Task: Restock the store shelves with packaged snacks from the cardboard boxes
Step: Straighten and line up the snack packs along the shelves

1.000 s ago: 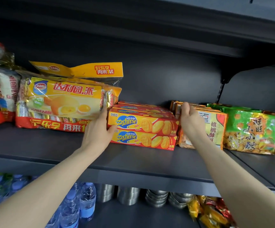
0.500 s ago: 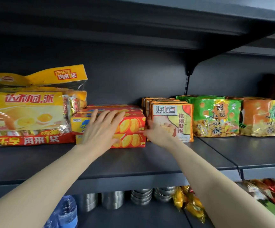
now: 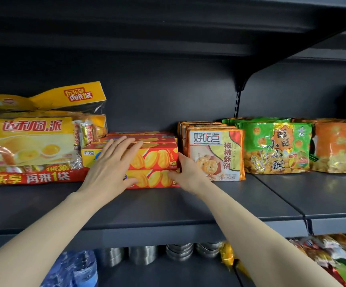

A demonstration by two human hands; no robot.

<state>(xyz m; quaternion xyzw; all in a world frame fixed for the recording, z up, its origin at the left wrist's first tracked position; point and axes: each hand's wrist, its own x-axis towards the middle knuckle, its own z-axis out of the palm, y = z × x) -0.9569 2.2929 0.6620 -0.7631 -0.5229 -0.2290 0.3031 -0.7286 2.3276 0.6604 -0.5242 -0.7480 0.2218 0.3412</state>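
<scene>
Both hands are on the red cracker boxes [image 3: 147, 160] — a stack sitting on the dark grey shelf [image 3: 147, 210], long axis running left to right along it, printed fronts facing out toward the camera. The left hand [image 3: 111, 168] lies flat across the front of the stack, fingers straight and spread, fingertips reaching over the top front edge of the upper box, thumb down on the lower one. The right hand [image 3: 185, 172] is at the stack's right end, pressed against the end faces; its fingers go out of sight between the boxes and the next packs, so whether they are curled or straight cannot be told.

Tight quarters here: left of the boxes, the big yellow pie bags [image 3: 33, 141] touch or nearly touch the stack's left end. Right of the boxes, a row of upright walnut biscuit packs [image 3: 215, 156] stands just beside, with only the right hand's width between. Further right of the boxes come green snack bags [image 3: 275, 148], then orange snack bags [image 3: 338, 150].

In front of the boxes the shelf runs bare to its front lip — plenty of open board there. Above the boxes, dark back panel and clear height up to the next shelf. Below the boxes, a lower shelf shows metal tins [image 3: 143, 255], blue-capped water bottles [image 3: 72, 270] and more bright bags [image 3: 338, 257].
</scene>
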